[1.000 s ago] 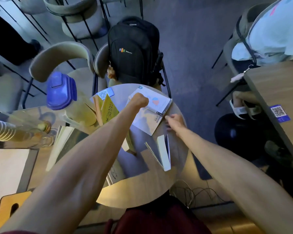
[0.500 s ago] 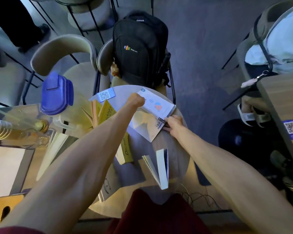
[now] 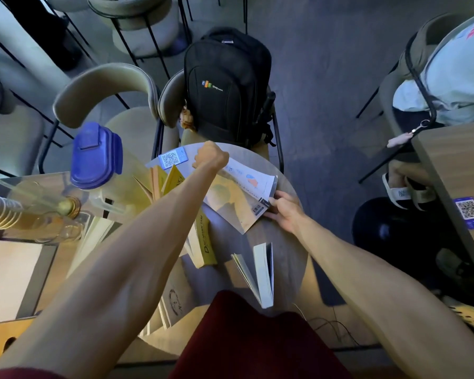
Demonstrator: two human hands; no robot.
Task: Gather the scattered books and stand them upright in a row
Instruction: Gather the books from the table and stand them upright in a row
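Books are being gathered: left hand (image 3: 210, 157) and right hand (image 3: 283, 212) are gripping the white book (image 3: 244, 195) near the table's (image 3: 290, 242) far edge; next, standing it upright.

- A small round table (image 3: 285, 242) with a grey-brown top carries the books.
- A white open book (image 3: 238, 198) lies flat at its far side.
- A yellow-spined book (image 3: 206, 246) and a white book (image 3: 263, 272) stand on it.
- A blue QR sticker (image 3: 173, 158) sits at the far edge.
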